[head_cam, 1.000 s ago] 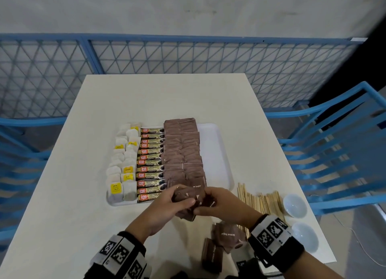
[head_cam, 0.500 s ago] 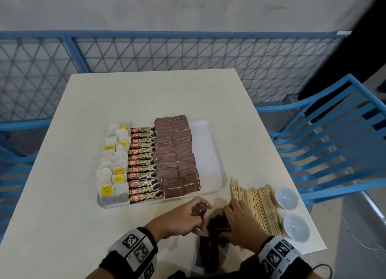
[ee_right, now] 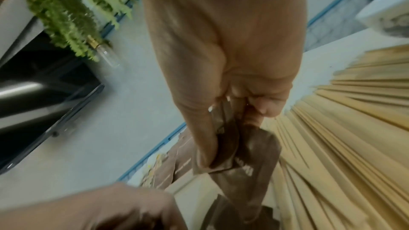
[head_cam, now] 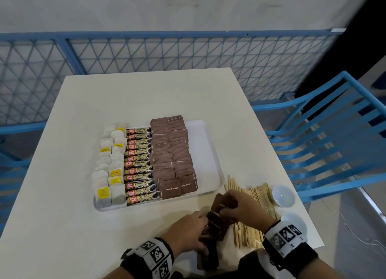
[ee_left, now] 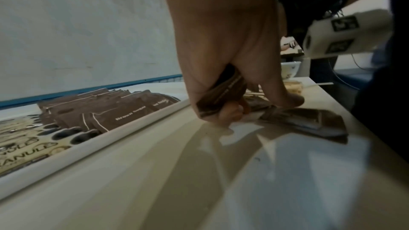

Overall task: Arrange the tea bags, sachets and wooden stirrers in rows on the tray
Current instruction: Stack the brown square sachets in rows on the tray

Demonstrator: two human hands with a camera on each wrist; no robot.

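A white tray (head_cam: 211,153) holds rows of tea bags (head_cam: 110,168), coffee stick sachets (head_cam: 139,164) and brown sugar sachets (head_cam: 173,153). In front of it, near the table's front edge, lies a loose pile of brown sachets (head_cam: 208,258). My left hand (head_cam: 203,226) pinches a few sachets (ee_left: 221,97) from that pile, low on the table. My right hand (head_cam: 224,207) grips a small bunch of brown sachets (ee_right: 250,160) just above the pile. Wooden stirrers (head_cam: 259,197) lie spread on the table under and right of my right hand.
Two small white bowls (head_cam: 283,196) (head_cam: 293,223) stand right of the stirrers by the table's right edge. A blue chair (head_cam: 325,143) is at the right and a blue mesh fence (head_cam: 167,53) behind. The tray's right strip is bare.
Both hands have drawn back from the tray's near edge to the loose pile by the table's front. Two brown sachets now lie at the front of the tray's brown row.
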